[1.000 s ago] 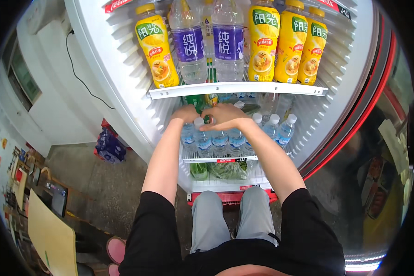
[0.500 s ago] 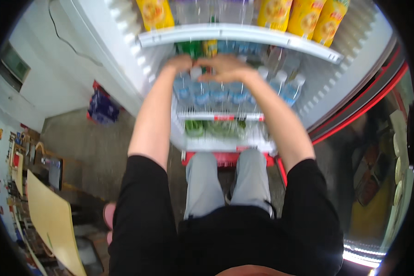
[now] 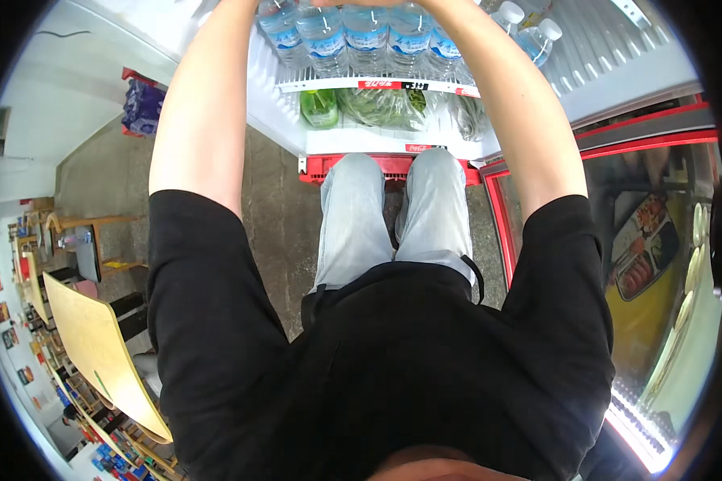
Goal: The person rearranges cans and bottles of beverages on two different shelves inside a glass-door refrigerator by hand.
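Both my arms reach up to the top edge of the head view, into an open drinks fridge. My left forearm (image 3: 204,104) leaves the picture there, and its hand is cut off. Of my right hand (image 3: 369,2) only a thin strip of skin shows, over the tops of a row of clear water bottles (image 3: 367,44) with blue labels. Its fingers are too cropped to read. The bottles stand side by side on a white wire shelf (image 3: 325,84). Right of my right forearm, white-capped bottles (image 3: 540,40) lean at an angle.
Below, the fridge holds a green container (image 3: 319,108) and bagged green vegetables (image 3: 381,106). A red base panel (image 3: 321,167) is by my knees. The glass door (image 3: 594,208) stands open at right. A purple pack (image 3: 142,106) lies left; a wooden table (image 3: 96,345) is lower left.
The view has tilted down, so the upper shelf with yellow packages has left it. My hands, seen above the bottles before, are now mostly past the top edge.
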`<state>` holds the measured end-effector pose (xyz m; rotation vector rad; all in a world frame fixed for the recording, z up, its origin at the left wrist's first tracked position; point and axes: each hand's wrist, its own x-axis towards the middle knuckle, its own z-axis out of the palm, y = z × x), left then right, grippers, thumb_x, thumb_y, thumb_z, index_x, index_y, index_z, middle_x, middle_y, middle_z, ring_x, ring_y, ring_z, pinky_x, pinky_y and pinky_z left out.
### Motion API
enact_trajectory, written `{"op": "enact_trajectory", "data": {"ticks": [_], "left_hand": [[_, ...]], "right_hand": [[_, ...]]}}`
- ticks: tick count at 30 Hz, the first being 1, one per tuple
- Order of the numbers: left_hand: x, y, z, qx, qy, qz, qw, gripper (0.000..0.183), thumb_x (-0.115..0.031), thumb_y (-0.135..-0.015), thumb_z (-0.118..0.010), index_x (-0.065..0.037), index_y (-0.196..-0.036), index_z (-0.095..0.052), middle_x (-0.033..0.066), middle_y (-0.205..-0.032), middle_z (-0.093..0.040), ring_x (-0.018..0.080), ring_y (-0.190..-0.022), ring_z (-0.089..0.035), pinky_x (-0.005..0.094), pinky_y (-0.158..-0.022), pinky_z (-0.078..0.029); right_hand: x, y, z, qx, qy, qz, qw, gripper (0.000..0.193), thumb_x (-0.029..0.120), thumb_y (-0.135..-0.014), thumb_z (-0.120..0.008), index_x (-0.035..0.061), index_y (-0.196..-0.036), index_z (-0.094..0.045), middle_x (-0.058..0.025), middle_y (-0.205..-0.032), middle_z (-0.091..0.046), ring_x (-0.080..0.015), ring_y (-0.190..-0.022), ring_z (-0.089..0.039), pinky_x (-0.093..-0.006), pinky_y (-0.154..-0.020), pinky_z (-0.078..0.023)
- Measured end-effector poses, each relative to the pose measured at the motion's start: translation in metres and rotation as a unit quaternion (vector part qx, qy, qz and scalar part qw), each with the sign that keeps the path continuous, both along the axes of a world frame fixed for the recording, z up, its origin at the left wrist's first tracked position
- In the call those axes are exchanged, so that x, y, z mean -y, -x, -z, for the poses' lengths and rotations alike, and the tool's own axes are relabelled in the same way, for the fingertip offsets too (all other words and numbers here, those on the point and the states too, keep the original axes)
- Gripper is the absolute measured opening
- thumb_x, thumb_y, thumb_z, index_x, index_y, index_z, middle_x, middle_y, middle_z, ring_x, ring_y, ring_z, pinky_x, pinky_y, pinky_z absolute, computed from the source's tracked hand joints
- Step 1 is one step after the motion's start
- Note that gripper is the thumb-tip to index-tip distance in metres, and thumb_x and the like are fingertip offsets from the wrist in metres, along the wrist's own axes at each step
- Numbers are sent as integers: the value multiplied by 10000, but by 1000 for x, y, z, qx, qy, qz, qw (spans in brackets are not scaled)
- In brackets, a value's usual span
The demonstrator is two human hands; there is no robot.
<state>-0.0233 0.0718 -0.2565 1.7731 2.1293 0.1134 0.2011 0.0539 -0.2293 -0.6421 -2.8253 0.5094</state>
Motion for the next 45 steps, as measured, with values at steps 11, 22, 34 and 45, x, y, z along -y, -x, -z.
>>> {"op": "enact_trajectory", "data": {"ticks": [11, 22, 34, 45], "left_hand": [[-3, 2, 8, -103, 39, 111, 988, 491, -397, -765, -712, -119, -1169, -733, 153, -1264, -675, 296, -1152, -653, 409, -975, -497], [9, 2, 1, -119, -61, 157, 978, 413, -378, -995, -425, -161, -1226, -691, 147, -1157, -705, 355, -1051, -671, 475, -912, -513], [29, -14, -5, 52, -105, 145, 983, 732, -722, -946, -393, -86, -970, -755, 155, -867, -691, 301, -839, -652, 388, -851, -482], [22, -2, 8, 59, -193, 246, 948, 314, -344, -772, -718, -70, -924, -743, 166, -840, -711, 300, -861, -670, 410, -830, -511]], "right_hand": [[-15, 16, 22, 42, -76, 53, 995, 692, 691, -741, -713, 138, -1157, -706, -128, -934, -709, -313, -868, -688, -412, -758, -524], [-11, 18, 8, 66, -53, 74, 994, 691, 651, -673, -768, 111, -1102, -721, -110, -1012, -734, -298, -967, -703, -406, -834, -543], [-28, 13, 24, 22, -42, 96, 994, 597, 543, -712, -775, 67, -1069, -728, -136, -1033, -730, -303, -984, -690, -409, -863, -534], [-20, 19, 15, 89, -62, 225, 968, 614, 509, -732, -680, 115, -1203, -708, -187, -1042, -731, -318, -931, -722, -436, -875, -558]]}}
